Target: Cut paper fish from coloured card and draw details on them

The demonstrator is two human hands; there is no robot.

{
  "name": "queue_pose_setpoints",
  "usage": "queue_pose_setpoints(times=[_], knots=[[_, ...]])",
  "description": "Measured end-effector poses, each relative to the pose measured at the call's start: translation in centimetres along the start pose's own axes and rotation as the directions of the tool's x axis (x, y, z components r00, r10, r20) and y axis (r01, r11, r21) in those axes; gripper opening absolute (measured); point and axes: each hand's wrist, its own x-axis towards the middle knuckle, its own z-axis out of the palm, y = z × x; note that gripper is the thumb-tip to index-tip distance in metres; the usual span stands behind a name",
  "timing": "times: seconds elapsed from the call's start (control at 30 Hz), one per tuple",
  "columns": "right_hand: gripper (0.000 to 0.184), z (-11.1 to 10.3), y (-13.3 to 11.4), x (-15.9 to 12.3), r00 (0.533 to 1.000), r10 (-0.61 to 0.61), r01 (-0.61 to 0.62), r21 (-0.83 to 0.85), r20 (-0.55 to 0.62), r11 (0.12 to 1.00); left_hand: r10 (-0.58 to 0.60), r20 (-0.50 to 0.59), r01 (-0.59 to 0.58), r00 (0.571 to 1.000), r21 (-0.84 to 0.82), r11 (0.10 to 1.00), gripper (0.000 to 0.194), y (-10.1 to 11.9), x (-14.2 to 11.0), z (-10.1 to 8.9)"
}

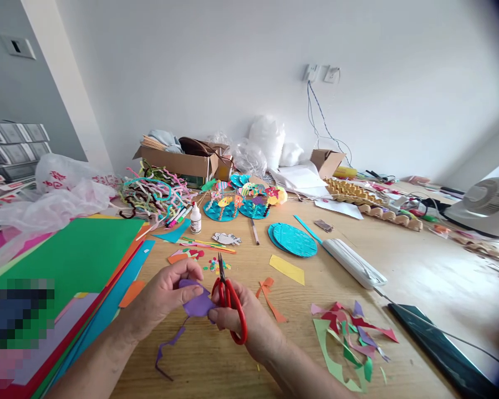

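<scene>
My left hand [170, 291] pinches a purple paper cutout [197, 306] between thumb and fingers. Red-handled scissors [233, 310] sit in my right hand [253, 324], their narrow blades pointing up and away from me. The right thumb and fingertip also touch the cutout's right edge. Below the paper, a thin curled purple strip [178, 335] lies or hangs over the table; whether it is still attached is unclear. Just beyond my hands are small coloured paper dots [216, 265] and a paper fish [227, 239] with a black-and-white pattern.
Stacked coloured paper sheets [79, 249] cover the left side. Paper scraps [353, 343] lie at right, near a white power strip [353, 263] with a cable. Farther back are blue discs [293, 240], a glue bottle [195, 219], pipe cleaners [156, 194] and a cardboard box [178, 162].
</scene>
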Motion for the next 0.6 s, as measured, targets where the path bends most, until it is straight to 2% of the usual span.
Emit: queue_pose_setpoints(times=[0.17, 0.27, 0.4, 0.6], knots=[[0.03, 0.1, 0.1, 0.2, 0.988, -0.085, 0.088, 0.013, -0.128, 0.996, 0.003, -0.095, -0.021, 0.996, -0.187, 0.982, 0.033, -0.4, -0.3, 1.0], [0.032, 0.2, 0.2, 0.3, 0.977, -0.119, 0.122, 0.008, -0.178, 0.993, -0.027, -0.132, 0.012, 0.991, -0.109, 0.994, 0.026, -0.7, -0.1, 2.1], [0.032, 0.4, 0.4, 0.3, 0.982, -0.105, 0.106, -0.001, -0.155, 0.994, -0.053, -0.253, 0.054, 0.966, -0.002, 0.999, 0.026, -0.9, 0.3, 3.5], [0.034, 0.2, 0.5, 0.1, 0.989, -0.138, 0.137, -0.024, -0.059, 0.99, -0.127, -0.262, 0.108, 0.957, -0.089, 0.99, 0.018, -0.8, 0.2, 3.9]])
